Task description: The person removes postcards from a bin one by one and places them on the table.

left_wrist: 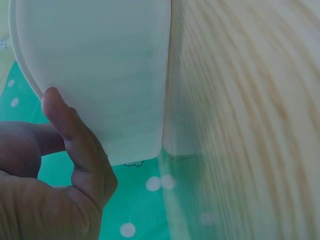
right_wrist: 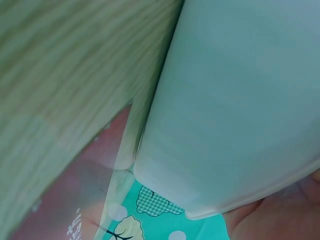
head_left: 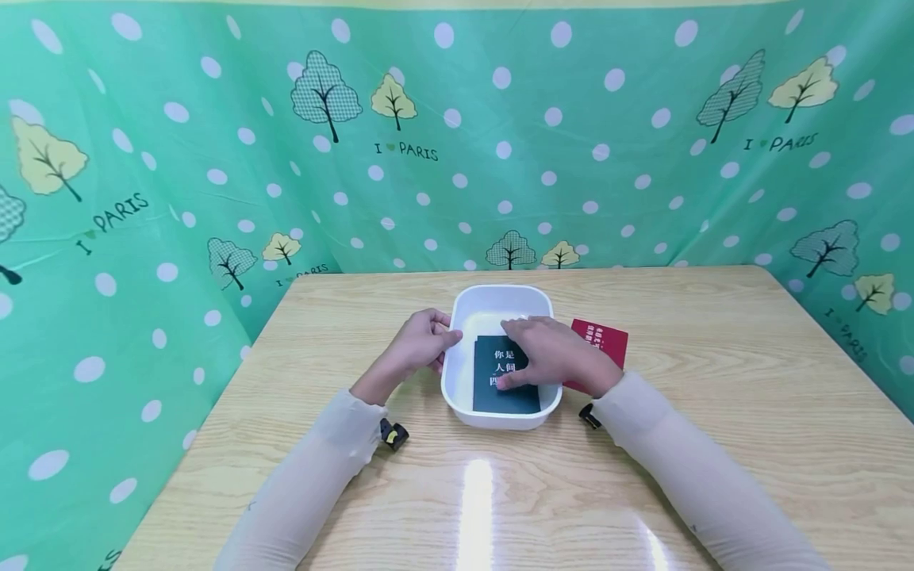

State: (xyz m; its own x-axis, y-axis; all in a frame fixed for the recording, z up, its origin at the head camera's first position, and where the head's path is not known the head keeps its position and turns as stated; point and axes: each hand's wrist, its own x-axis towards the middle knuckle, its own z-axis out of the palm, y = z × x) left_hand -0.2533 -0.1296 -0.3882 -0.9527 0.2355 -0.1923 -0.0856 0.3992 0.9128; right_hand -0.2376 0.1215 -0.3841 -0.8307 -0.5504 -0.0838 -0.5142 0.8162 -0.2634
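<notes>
A white plastic basin (head_left: 462, 388) stands on the wooden table. Inside it lies a dark green booklet (head_left: 503, 400) with white printed characters, flat and face up. At the basin's left side, my left hand (head_left: 421, 341) pinches the rim, thumb at the edge and fingers outside; the left wrist view shows a digit against the basin wall (left_wrist: 105, 75). My right hand (head_left: 553, 349) reaches over the right rim, spread above the booklet, with the thumb on its cover and the fingers near its far edge. Part of the booklet is hidden under this hand.
Right of the basin, a red booklet (head_left: 607, 337) lies on the table (head_left: 714, 333), partly covered by my right wrist. Black wrist-worn pieces show at the left sleeve (head_left: 314, 468) and right sleeve (head_left: 678, 444). A green dotted curtain (head_left: 457, 190) hangs behind and beside the table.
</notes>
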